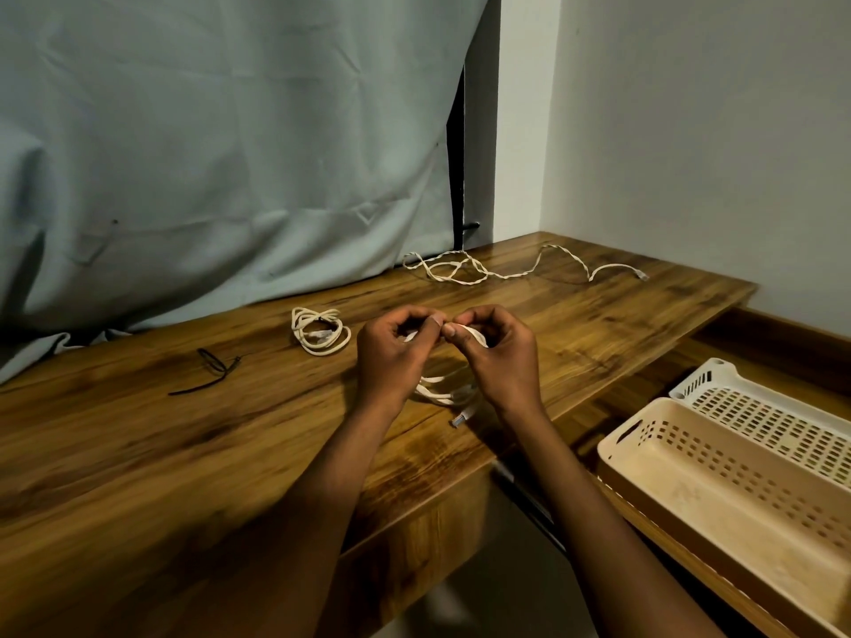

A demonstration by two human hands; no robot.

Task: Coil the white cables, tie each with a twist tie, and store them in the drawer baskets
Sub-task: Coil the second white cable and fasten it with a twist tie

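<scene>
Three white cables, two baskets, two hands

We count one coiled white cable left of the left hand, one loose white cable beyond the right hand, and one held cable gripped between both hands. Two perforated baskets sit right of the right hand: a cream basket and a white basket. Black twist ties lie far left; we cannot count them.

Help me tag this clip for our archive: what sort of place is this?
Probably a room in a home, at a corner desk: a wooden desktop against plain walls, a grey curtain behind it, and an open drawer holding plastic baskets.
</scene>
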